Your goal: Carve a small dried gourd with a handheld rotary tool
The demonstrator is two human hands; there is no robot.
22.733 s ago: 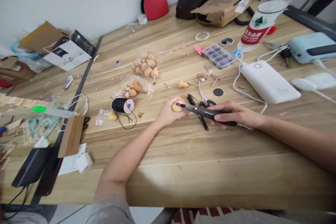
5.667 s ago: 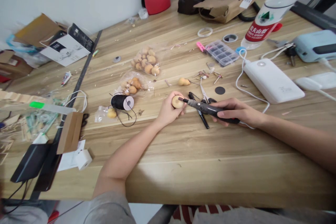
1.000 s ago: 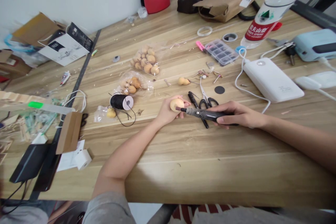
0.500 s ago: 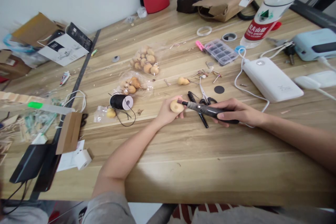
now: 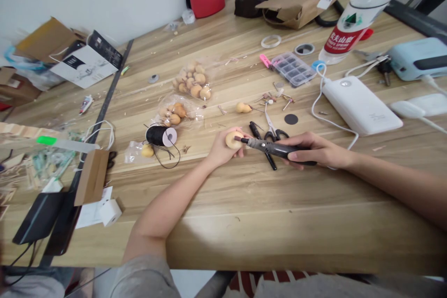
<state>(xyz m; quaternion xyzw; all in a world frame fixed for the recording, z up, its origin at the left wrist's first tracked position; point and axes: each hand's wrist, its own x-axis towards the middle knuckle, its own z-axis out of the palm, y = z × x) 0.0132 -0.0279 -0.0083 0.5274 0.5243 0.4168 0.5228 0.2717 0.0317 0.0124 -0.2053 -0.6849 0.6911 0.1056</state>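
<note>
My left hand (image 5: 222,148) is closed around a small pale gourd (image 5: 231,141), its rounded end turned up to the right. In my right hand (image 5: 309,150) is a slim dark rotary tool (image 5: 270,147), gripped along its body with the tip pointing left. Its brownish bit meets or nearly meets the gourd; exact contact I cannot make out. Beneath the tool lie a black pen (image 5: 270,160) and scissors (image 5: 275,131) with dark handles. Just beyond is another small gourd (image 5: 243,107), a thin stem or wire at its end.
Bags of gourds (image 5: 193,81) and a black cord spool (image 5: 161,135) lie left of the hands. Loose grinding bits (image 5: 274,97), a compartment box (image 5: 293,69), a white power bank (image 5: 363,106) with its cable, and a tall water bottle (image 5: 344,32) stand to the right.
The rotary tool and my right hand have shifted slightly left, bringing the bit farther over the gourd's face. My left hand stays almost where it was.
</note>
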